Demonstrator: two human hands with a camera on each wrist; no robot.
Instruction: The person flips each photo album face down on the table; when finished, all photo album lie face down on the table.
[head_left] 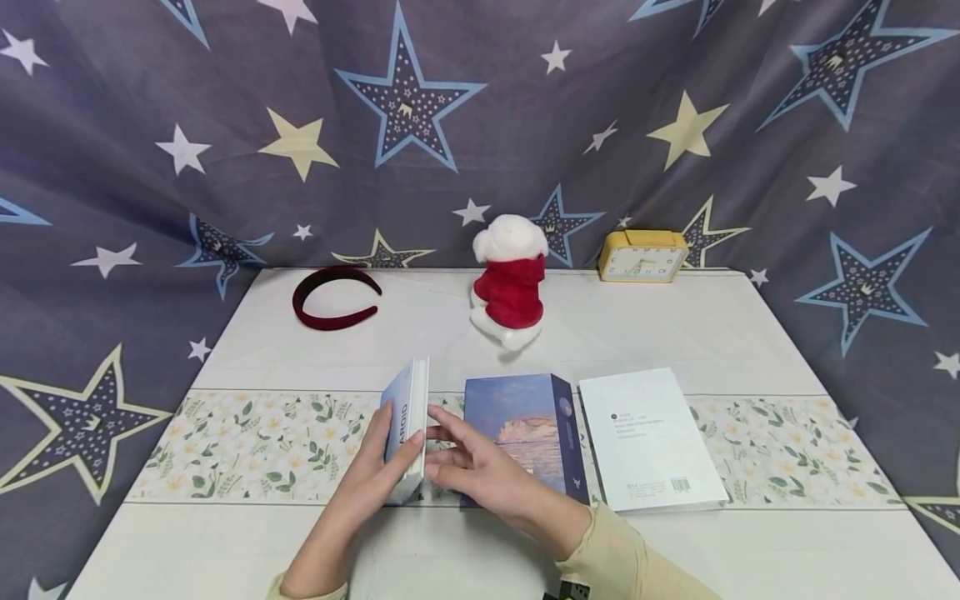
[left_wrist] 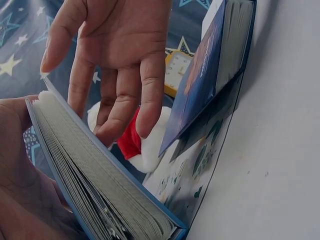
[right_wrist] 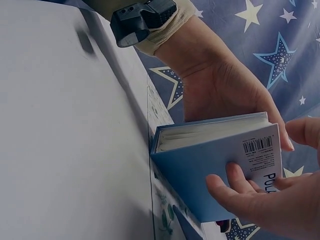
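A thick light-blue book (head_left: 408, 417) stands upright and tilted on the table, in front of me and left of centre. My left hand (head_left: 367, 467) grips it, fingers along the left cover and thumb across to the edge nearer my right hand. Its page edges face the camera in the left wrist view. On the other side, my right hand (head_left: 480, 467) has loosely bent fingers at the cover that bears a barcode, as the right wrist view shows; its thumb is at the cover's corner. Under my right hand lies a dark-blue book (head_left: 517, 400) with a painted cliff.
To the right lies a white book (head_left: 652, 442), its barcode side up. Farther back are a dark-red headband (head_left: 300, 308), a white plush toy (head_left: 510, 287) in red clothing and a yellow clock (head_left: 643, 257). A starry cloth (head_left: 525, 125) hangs behind the table.
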